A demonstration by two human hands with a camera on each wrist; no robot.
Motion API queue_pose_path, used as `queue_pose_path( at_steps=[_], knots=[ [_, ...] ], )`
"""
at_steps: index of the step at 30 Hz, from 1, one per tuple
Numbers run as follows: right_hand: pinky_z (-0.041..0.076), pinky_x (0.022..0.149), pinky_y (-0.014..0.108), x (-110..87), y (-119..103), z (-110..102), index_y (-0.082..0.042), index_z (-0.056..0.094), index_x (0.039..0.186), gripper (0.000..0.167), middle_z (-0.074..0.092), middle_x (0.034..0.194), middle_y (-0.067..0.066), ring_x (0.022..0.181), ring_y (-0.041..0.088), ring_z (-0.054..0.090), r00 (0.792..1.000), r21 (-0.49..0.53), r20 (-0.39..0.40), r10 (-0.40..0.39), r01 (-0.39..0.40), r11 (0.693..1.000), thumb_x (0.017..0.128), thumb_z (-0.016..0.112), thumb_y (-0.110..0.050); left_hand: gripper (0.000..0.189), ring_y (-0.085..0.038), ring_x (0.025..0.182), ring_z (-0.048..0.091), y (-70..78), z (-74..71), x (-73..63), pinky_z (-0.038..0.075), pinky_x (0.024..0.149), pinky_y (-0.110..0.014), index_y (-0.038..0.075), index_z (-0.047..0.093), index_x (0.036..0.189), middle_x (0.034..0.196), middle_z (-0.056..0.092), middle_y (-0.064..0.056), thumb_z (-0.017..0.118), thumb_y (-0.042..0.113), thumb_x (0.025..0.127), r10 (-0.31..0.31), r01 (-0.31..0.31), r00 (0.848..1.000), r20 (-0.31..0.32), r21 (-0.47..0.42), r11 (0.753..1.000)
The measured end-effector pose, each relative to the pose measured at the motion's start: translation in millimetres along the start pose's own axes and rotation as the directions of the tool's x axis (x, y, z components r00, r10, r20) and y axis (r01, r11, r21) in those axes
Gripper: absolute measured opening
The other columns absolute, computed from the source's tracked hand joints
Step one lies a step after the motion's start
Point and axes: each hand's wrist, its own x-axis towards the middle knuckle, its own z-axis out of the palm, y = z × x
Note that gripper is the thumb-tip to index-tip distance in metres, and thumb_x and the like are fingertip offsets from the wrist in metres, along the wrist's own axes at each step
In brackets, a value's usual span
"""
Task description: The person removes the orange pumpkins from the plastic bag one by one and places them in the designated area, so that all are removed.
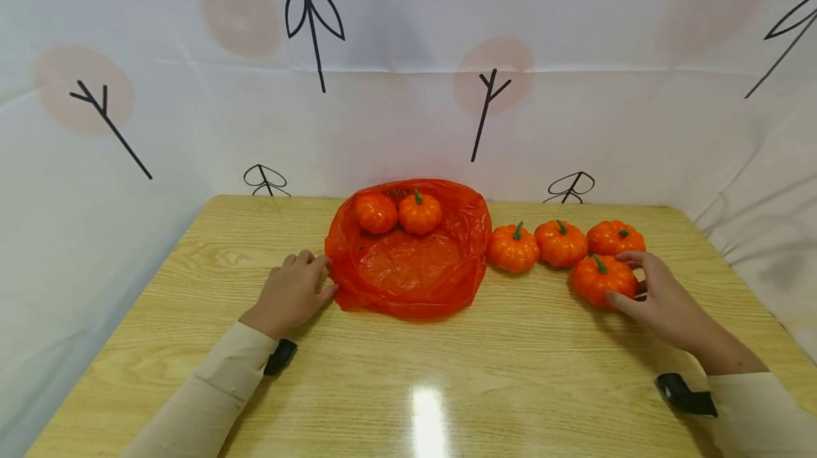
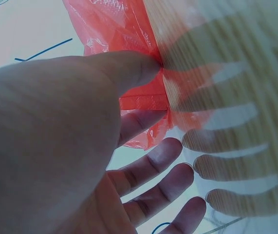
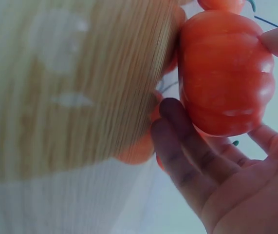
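A red plastic bag (image 1: 408,309) lies spread wide on the table, with two small orange pumpkins (image 1: 420,213) inside at its back. My left hand (image 1: 290,295) is at the bag's left edge. In the left wrist view, the thumb and index finger hold the red plastic (image 2: 143,97) between them, while the other fingers stand loosely apart. On the right, my right hand (image 1: 667,302) grips a pumpkin (image 1: 600,281) with a green stem. Its thumb and fingers are around the pumpkin's side (image 3: 226,73). Whether this pumpkin touches the table cannot be told.
Three more pumpkins stand in a row right of the bag: one beside its edge (image 1: 513,249), one in the middle (image 1: 560,244) and one behind the held pumpkin (image 1: 615,237). A white patterned cloth (image 1: 396,118) hangs behind the wooden table (image 1: 370,380).
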Motion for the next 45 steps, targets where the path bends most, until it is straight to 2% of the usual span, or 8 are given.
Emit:
queue_pose_path(
  at_steps=[3, 12, 26, 32, 36, 39, 42, 45],
  knots=[
    [0.045, 0.063, 0.018, -0.2, 0.6, -0.5, 0.012, 0.031, 0.139, 0.065, 0.037, 0.130, 0.036, 0.082, 0.007, 0.051, 1.000, 0.002, 0.005, 0.000, 0.000, 1.000, 0.093, 0.068, -0.017, 0.043, -0.034, 0.092, 0.058, 0.4, -0.9, 0.0, 0.052, 0.072, -0.051, 0.008, 0.064, 0.122, 0.109, 0.062, -0.015, 0.071, 0.036, 0.090, 0.000, 0.000, 1.000, 0.002, 0.000, 1.000],
    [0.045, 0.064, 0.019, 0.1, 1.2, -1.8, 0.015, 0.026, 0.141, 0.065, 0.037, 0.132, 0.040, 0.092, 0.035, 0.058, 0.997, -0.017, 0.060, 0.045, -0.044, 0.999, 0.096, 0.060, -0.015, 0.043, -0.034, 0.094, 0.058, 0.5, -0.9, -0.2, 0.052, 0.073, -0.052, 0.008, 0.064, 0.123, 0.110, 0.062, -0.015, 0.071, 0.036, 0.091, -0.002, 0.002, 1.000, 0.005, 0.002, 1.000],
    [0.045, 0.064, 0.020, 0.5, -3.0, -3.6, 0.015, 0.025, 0.144, 0.063, 0.036, 0.136, 0.041, 0.091, 0.035, 0.060, 0.995, -0.048, 0.085, 0.053, -0.049, 0.998, 0.097, 0.055, -0.014, 0.043, -0.035, 0.094, 0.058, -0.9, -0.2, -0.7, 0.053, 0.074, -0.052, 0.008, 0.064, 0.123, 0.110, 0.062, -0.015, 0.071, 0.036, 0.091, 0.000, 0.000, 1.000, 0.002, 0.004, 1.000],
    [0.046, 0.064, 0.024, 0.7, -4.0, -6.7, 0.012, 0.027, 0.145, 0.062, 0.034, 0.138, 0.038, 0.091, 0.036, 0.062, 0.995, -0.086, 0.051, 0.085, -0.080, 0.993, 0.099, 0.051, -0.020, 0.043, -0.035, 0.095, 0.059, -0.3, -1.6, -0.7, 0.052, 0.074, -0.053, 0.008, 0.064, 0.123, 0.111, 0.062, -0.015, 0.070, 0.035, 0.091, -0.003, 0.003, 1.000, 0.002, 0.005, 1.000],
    [0.042, 0.062, 0.029, -1.0, -8.2, -9.8, 0.009, 0.035, 0.143, 0.057, 0.036, 0.138, 0.036, 0.090, 0.035, 0.058, 0.993, -0.126, -0.061, 0.103, -0.110, 0.986, 0.102, 0.048, -0.028, 0.043, -0.035, 0.095, 0.059, -0.3, -1.8, -0.3, 0.052, 0.074, -0.052, 0.008, 0.064, 0.123, 0.111, 0.063, -0.015, 0.070, 0.035, 0.091, -0.001, 0.001, 1.000, 0.002, 0.007, 1.000],
    [0.038, 0.061, 0.027, -3.1, -14.2, -10.5, 0.006, 0.045, 0.137, 0.051, 0.041, 0.133, 0.033, 0.088, 0.028, 0.053, 0.973, -0.122, -0.204, 0.107, -0.134, 0.984, 0.102, 0.048, -0.031, 0.043, -0.034, 0.094, 0.058, -0.3, -1.6, 0.0, 0.052, 0.073, -0.052, 0.008, 0.064, 0.123, 0.111, 0.063, -0.015, 0.070, 0.036, 0.091, 0.000, 0.000, 1.000, 0.005, 0.006, 1.000],
    [0.035, 0.063, 0.021, -4.6, -21.7, -8.3, 0.004, 0.056, 0.128, 0.041, 0.049, 0.125, 0.028, 0.087, 0.010, 0.045, 0.928, -0.101, -0.365, 0.076, -0.121, 0.987, 0.101, 0.052, -0.027, 0.043, -0.034, 0.094, 0.058, 0.0, -1.6, 0.0, 0.052, 0.074, -0.052, 0.009, 0.064, 0.124, 0.110, 0.062, -0.014, 0.070, 0.036, 0.091, -0.002, 0.002, 1.000, 0.015, 0.006, 1.000],
    [0.031, 0.068, 0.015, -4.1, -30.7, -2.2, 0.004, 0.064, 0.116, 0.031, 0.055, 0.116, 0.025, 0.087, 0.003, 0.038, 0.861, -0.094, -0.509, -0.012, -0.042, 0.995, 0.096, 0.057, -0.018, 0.043, -0.034, 0.094, 0.057, 0.6, -2.2, -0.5, 0.052, 0.074, -0.052, 0.009, 0.064, 0.124, 0.110, 0.062, -0.014, 0.070, 0.036, 0.092, -0.006, 0.006, 1.000, 0.024, 0.005, 1.000]
  ],
)
